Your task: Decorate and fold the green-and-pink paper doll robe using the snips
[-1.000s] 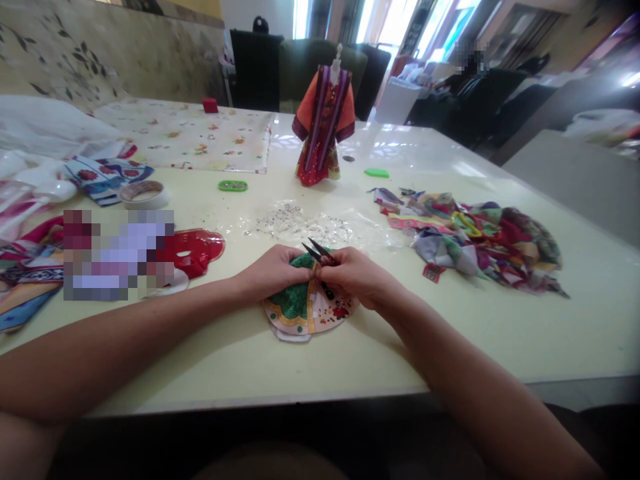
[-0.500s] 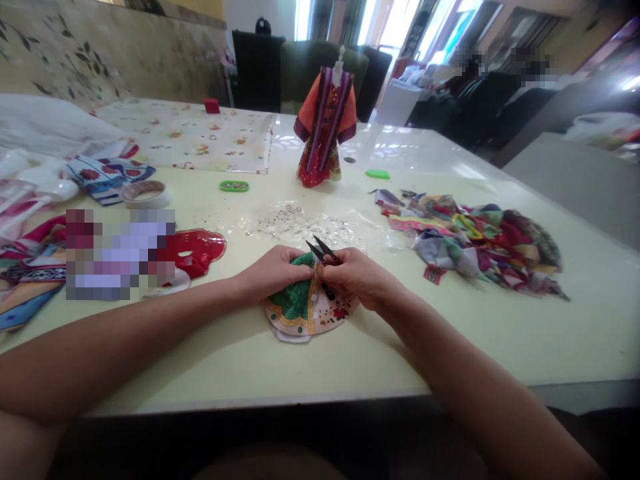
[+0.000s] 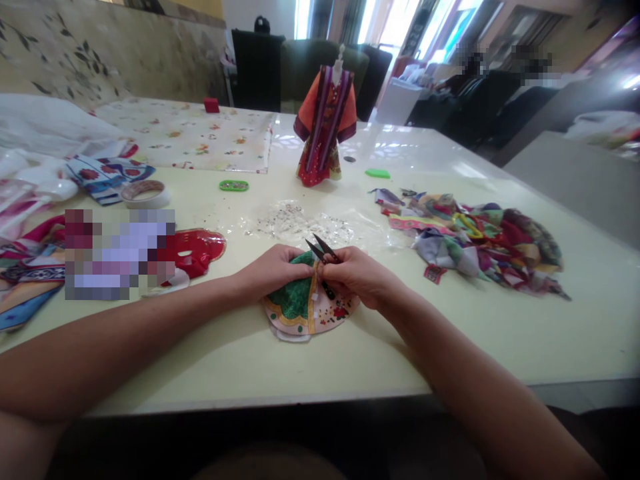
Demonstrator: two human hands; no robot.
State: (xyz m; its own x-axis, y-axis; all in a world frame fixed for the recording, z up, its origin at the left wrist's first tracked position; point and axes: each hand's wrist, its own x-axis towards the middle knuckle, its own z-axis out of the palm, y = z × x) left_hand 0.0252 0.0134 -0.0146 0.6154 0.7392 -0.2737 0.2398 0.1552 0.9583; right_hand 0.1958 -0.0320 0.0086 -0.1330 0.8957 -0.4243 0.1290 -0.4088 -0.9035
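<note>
Between my hands at the near middle of the table is a rounded piece of decorated fabric (image 3: 295, 297), green with gold trim on one side and pale with small red and dark motifs on the other. My left hand (image 3: 274, 270) pinches its upper left edge. Small black scissors (image 3: 325, 250) lie in my right hand (image 3: 357, 273), blades pointing up and away, slightly apart. Its thumb and fingers also press at the fabric's upper edge, close to the left thumb. The fingertips are partly hidden, and a whitish layer shows under the fabric's lower rim.
Beyond my hands lies clear plastic with tiny dark bits (image 3: 300, 223). A doll-sized red and orange dress (image 3: 325, 127) stands behind it. To the right is a heap of fabric scraps (image 3: 480, 243); a tape roll (image 3: 146, 195) and red pouch (image 3: 200, 250) lie left.
</note>
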